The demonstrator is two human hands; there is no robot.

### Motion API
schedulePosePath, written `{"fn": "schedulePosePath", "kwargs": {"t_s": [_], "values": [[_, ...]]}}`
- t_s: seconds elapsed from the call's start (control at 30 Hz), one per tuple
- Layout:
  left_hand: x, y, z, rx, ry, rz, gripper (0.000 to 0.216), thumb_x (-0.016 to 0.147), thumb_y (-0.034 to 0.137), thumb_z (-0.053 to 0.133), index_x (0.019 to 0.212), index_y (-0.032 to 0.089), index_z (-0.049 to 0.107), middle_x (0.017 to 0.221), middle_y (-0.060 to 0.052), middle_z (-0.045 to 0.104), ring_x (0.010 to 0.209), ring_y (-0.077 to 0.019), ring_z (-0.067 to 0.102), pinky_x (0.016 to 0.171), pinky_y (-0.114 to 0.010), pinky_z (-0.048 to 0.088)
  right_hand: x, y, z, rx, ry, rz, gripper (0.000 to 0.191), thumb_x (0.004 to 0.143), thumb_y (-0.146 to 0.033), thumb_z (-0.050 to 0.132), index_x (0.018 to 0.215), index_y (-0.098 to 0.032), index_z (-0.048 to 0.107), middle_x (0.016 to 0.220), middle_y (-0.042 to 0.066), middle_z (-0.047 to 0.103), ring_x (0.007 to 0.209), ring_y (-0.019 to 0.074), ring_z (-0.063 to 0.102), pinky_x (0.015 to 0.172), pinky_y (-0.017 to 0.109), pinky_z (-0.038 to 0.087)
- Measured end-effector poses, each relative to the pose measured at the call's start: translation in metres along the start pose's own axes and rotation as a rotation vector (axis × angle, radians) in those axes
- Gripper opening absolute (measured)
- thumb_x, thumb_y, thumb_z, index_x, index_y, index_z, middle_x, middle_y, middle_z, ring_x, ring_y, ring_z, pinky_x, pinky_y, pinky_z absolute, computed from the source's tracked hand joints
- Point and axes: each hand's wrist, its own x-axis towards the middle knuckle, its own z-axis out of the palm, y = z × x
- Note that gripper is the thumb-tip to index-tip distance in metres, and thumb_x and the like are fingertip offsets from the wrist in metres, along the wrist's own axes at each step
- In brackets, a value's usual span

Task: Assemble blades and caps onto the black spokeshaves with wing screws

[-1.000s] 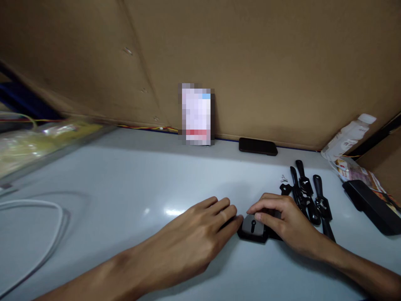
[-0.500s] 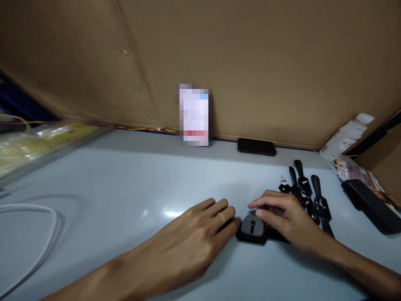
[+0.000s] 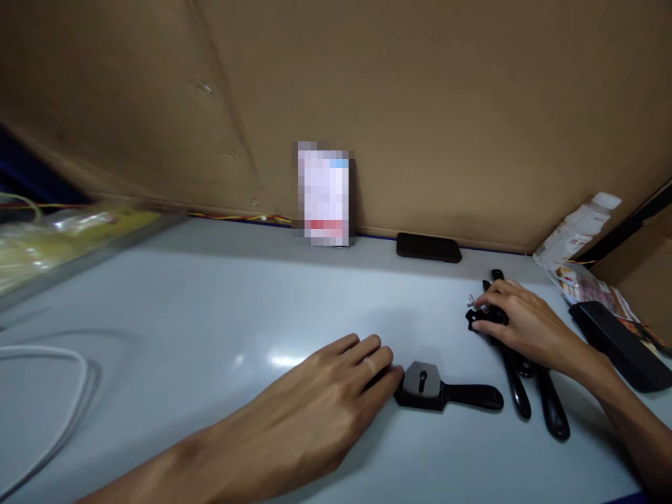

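My left hand (image 3: 336,392) lies flat on the pale table (image 3: 220,315), fingers stretched out, its fingertips against the left end of a black handled tool (image 3: 446,393) with a grey plate and a bolt. My right hand (image 3: 522,322) rests on a pile of similar black tools (image 3: 530,392) further right, its fingers curled onto a small black part (image 3: 479,318) beside a small silver wing nut (image 3: 471,300).
A cardboard wall (image 3: 420,105) runs along the back, with a blurred card (image 3: 323,194) and a dark phone (image 3: 428,247) at its foot. A white bottle (image 3: 577,227), a printed packet (image 3: 591,283) and a black case (image 3: 614,343) sit at the right. A white cable (image 3: 47,413) loops at the left.
My right hand has left the black handled tool and moved right and away onto the pile of black tools. The left hand has stayed put.
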Motion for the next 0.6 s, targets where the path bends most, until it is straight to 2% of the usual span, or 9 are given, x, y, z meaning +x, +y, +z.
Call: {"fn": "schedulePosePath", "kwargs": {"t_s": [0.1, 0.23, 0.37, 0.47, 0.6], "values": [[0.0, 0.0, 0.0, -0.003, -0.01, -0.004, 0.028, 0.088, -0.001, 0.043, 0.104, 0.016, 0.06, 0.087, -0.005, 0.058, 0.076, -0.0223, 0.05, 0.068, -0.035, 0.04, -0.002, -0.004, 0.001, 0.05, -0.063, -0.019, 0.016, 0.081, -0.027, 0.077, 0.094, -0.021, 0.07, 0.099, 0.007, 0.066, 0.098, 0.0271, 0.06, 0.082, 0.039, 0.044], [0.0, 0.001, -0.001, 0.015, 0.014, 0.016, 0.029, 0.089, -0.001, 0.042, 0.106, 0.014, 0.06, 0.085, -0.006, 0.058, 0.075, -0.0223, 0.05, 0.067, -0.035, 0.039, 0.0, -0.016, 0.002, 0.152, -0.116, -0.057, 0.011, 0.08, -0.024, 0.078, 0.079, -0.021, 0.068, 0.083, 0.001, 0.064, 0.081, 0.0182, 0.059, 0.071, 0.03, 0.043], [0.001, 0.0, -0.001, 0.02, 0.004, 0.017, 0.026, 0.09, 0.0, 0.043, 0.103, 0.014, 0.06, 0.084, -0.005, 0.057, 0.074, -0.0224, 0.05, 0.066, -0.035, 0.039, -0.003, -0.046, 0.007, 0.39, -0.083, -0.055, 0.016, 0.094, -0.025, 0.062, 0.082, -0.022, 0.072, 0.078, 0.0, 0.065, 0.072, 0.0151, 0.059, 0.067, 0.029, 0.043], [0.001, 0.0, -0.001, 0.026, -0.006, 0.012, 0.026, 0.087, -0.001, 0.045, 0.102, 0.015, 0.06, 0.084, -0.005, 0.057, 0.076, -0.0224, 0.051, 0.066, -0.035, 0.04, -0.01, -0.071, 0.013, 0.63, -0.076, -0.027, 0.017, 0.092, -0.024, 0.061, 0.077, -0.021, 0.068, 0.073, -0.001, 0.067, 0.069, 0.0145, 0.06, 0.065, 0.028, 0.043], [0.001, 0.001, -0.002, 0.025, 0.014, 0.008, 0.022, 0.087, 0.0, 0.047, 0.097, 0.016, 0.059, 0.083, -0.004, 0.057, 0.075, -0.0215, 0.05, 0.066, -0.033, 0.039, -0.018, -0.089, 0.021, 0.694, -0.095, 0.008, 0.015, 0.086, -0.022, 0.067, 0.071, -0.022, 0.066, 0.067, -0.002, 0.065, 0.063, 0.0135, 0.057, 0.06, 0.028, 0.042]]}}
